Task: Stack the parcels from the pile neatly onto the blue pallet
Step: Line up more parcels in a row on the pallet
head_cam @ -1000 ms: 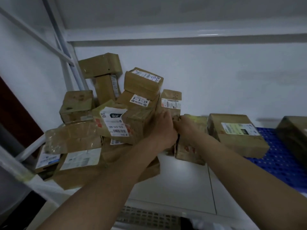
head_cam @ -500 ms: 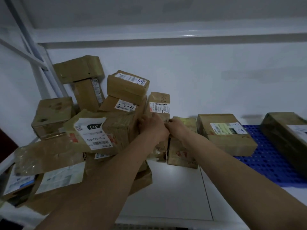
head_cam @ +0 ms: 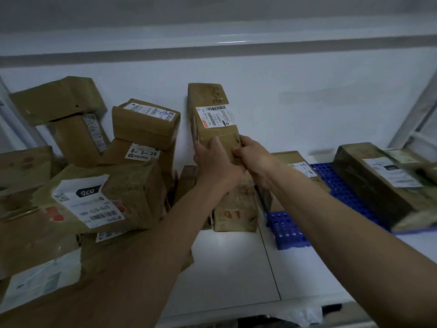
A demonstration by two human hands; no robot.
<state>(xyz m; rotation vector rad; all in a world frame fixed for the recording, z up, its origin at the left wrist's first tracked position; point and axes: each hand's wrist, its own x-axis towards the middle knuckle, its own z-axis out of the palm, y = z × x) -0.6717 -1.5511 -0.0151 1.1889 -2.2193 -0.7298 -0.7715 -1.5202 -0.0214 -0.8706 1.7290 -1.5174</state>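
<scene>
A tall, narrow brown parcel with a white barcode label is lifted upright in the air, in front of the white wall. My left hand grips its lower left side and my right hand grips its lower right corner. The pile of brown parcels fills the left side of the white surface. The blue pallet lies at the right. On it rest a flat labelled parcel, partly hidden by my right arm, and a long dark parcel.
A small parcel with red marks stands on the white surface below my hands, at the pallet's left edge. A white shelf beam runs overhead. A slanted metal frame rises at the far right.
Both hands have lifted the narrow parcel up out of the pile and it now stands clear above the other boxes. The view has swung to the right, showing more of the pallet.
</scene>
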